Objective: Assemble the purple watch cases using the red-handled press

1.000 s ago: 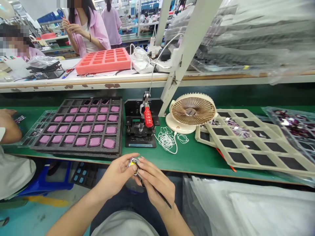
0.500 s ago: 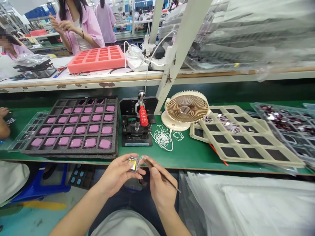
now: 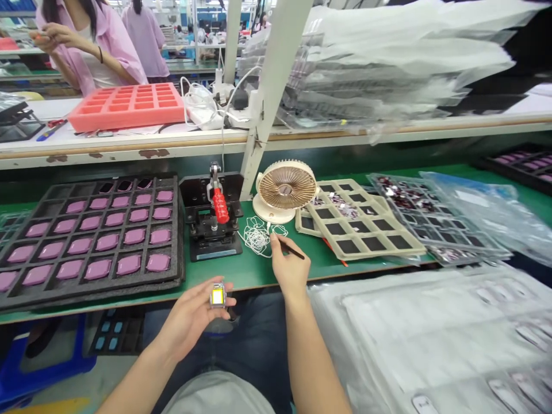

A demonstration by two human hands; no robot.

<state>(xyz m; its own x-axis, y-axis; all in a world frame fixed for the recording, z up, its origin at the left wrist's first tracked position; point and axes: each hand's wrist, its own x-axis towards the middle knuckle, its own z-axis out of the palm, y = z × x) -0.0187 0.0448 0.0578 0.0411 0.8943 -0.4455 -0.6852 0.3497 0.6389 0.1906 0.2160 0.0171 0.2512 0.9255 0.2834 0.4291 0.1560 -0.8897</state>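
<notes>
The left hand (image 3: 194, 307) is palm up just in front of the bench (image 3: 254, 273), its grip slack: the fingers stand apart and the unit (image 3: 218, 294), a small piece with a bright yellow-edged face, lies on them rather than being pinched. A tilt of the wrist could let it slide, and, being out past the edge, it would likely drop to the lap or floor. Its upturned face might also take a mark from a stray touch. The right hand (image 3: 290, 267) is over the bench, thumb and fingers clamped on a slim dark tool (image 3: 293, 249). The tool's tip is hard to make out beside the tangled cord (image 3: 256, 236); it could snag a loop, and a tug might shift the fan (image 3: 286, 187), since the cord seems to join its base.

The bench top is green. From the left it carries a foam tray (image 3: 180, 247) with rows of purple cases (image 3: 158, 263), a black press (image 3: 215, 251) with a red handle (image 3: 220, 207), the cord and fan, then overlapping beige trays (image 3: 379, 255) and clear trays (image 3: 487, 248) holding glinting bits (image 3: 399, 192). Below, a blue stool (image 3: 73, 351) is at left and wrapped sheets (image 3: 375, 322) at right. On the shelf (image 3: 86, 150) above sit a red tray (image 3: 125, 122), with a person (image 3: 107, 57) in pink behind it, and, right of a white post (image 3: 276, 86), a wrapped pile (image 3: 388, 75).
</notes>
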